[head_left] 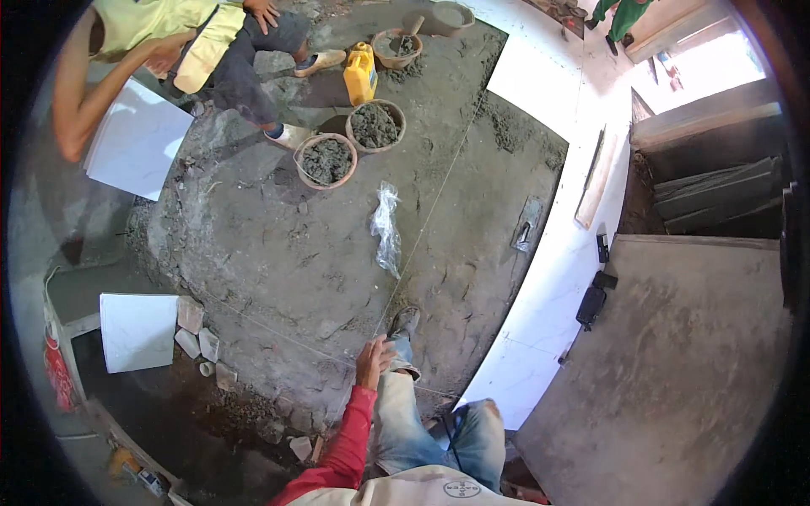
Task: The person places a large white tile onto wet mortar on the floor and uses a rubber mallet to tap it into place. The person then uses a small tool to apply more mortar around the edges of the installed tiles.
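My left hand (371, 364), in a red sleeve, hangs by the shin of my bent leg (396, 405) in faded jeans. Its fingers look stretched and a little apart, with nothing visible in them. Close by, a thin taut string (434, 198) runs over the grey mortar bed (287, 253), and another string crosses from the left. My right hand is out of sight. Beyond my shoe (406, 320) lies a crumpled clear plastic bag (386, 228). A trowel (528, 224) rests on the mortar at the right, near the laid white tiles (527, 337).
Mortar fills two buckets (327, 161) (375, 126); a yellow jug (360, 74) stands behind. Another person (245, 59) sits at the far left beside a stack of white tiles (139, 139). More tiles (139, 333) lie left. Black devices (592, 305) rest by a slab (666, 337) at right.
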Demonstrator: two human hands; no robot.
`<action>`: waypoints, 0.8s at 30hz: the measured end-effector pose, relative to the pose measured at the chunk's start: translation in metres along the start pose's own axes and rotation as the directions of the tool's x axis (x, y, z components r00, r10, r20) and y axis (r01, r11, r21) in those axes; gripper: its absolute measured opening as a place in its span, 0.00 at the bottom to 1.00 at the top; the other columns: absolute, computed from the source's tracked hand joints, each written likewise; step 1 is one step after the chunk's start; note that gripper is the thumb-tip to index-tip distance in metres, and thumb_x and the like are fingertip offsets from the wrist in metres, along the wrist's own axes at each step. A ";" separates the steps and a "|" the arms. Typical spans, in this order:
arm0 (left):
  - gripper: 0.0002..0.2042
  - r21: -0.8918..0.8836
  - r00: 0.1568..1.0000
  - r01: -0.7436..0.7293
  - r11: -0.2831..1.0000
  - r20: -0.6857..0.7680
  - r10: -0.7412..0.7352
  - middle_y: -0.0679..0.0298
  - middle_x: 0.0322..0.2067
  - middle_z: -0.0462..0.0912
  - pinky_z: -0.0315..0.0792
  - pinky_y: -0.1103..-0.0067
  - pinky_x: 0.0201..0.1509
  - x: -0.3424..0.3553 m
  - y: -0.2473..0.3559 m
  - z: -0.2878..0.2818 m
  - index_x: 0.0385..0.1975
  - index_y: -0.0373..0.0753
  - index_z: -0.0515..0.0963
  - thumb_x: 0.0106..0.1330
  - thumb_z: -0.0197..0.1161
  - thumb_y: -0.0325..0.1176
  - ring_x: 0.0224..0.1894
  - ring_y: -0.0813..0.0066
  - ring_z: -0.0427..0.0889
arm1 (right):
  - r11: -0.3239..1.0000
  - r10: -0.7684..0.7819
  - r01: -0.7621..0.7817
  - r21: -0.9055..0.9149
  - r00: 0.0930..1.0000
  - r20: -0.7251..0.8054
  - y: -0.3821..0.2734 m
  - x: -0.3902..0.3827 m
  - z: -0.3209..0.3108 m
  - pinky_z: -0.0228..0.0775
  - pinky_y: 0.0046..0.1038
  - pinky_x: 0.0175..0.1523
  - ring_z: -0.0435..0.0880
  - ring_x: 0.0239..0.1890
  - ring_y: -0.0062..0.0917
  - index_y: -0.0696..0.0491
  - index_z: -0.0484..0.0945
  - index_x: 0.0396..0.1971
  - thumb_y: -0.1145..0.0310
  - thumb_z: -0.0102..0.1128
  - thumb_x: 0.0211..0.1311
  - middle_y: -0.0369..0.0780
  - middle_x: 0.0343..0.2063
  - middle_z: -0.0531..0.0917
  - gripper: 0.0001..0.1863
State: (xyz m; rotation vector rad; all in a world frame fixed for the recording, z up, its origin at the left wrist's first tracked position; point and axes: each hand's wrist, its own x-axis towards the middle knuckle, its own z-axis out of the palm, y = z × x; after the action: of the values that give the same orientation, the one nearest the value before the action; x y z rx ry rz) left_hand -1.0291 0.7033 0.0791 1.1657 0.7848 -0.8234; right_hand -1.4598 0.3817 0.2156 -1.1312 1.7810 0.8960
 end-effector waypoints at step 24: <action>0.19 0.571 0.950 -0.013 0.821 -0.249 0.188 0.56 0.49 0.80 0.78 0.73 0.48 0.256 0.107 0.197 0.51 0.35 0.76 0.69 0.57 0.44 0.51 0.66 0.80 | 0.936 -0.137 0.090 0.341 0.984 0.116 -0.556 0.116 -0.100 0.76 0.40 0.37 0.86 0.35 0.34 0.50 0.72 0.49 0.49 0.52 0.66 0.46 0.37 0.85 0.22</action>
State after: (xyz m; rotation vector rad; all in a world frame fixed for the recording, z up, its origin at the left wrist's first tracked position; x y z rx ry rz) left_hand -0.7933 0.4962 -0.0514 1.8848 0.7291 -0.8260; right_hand -0.9986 0.0639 0.0771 -0.9176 1.6582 0.5607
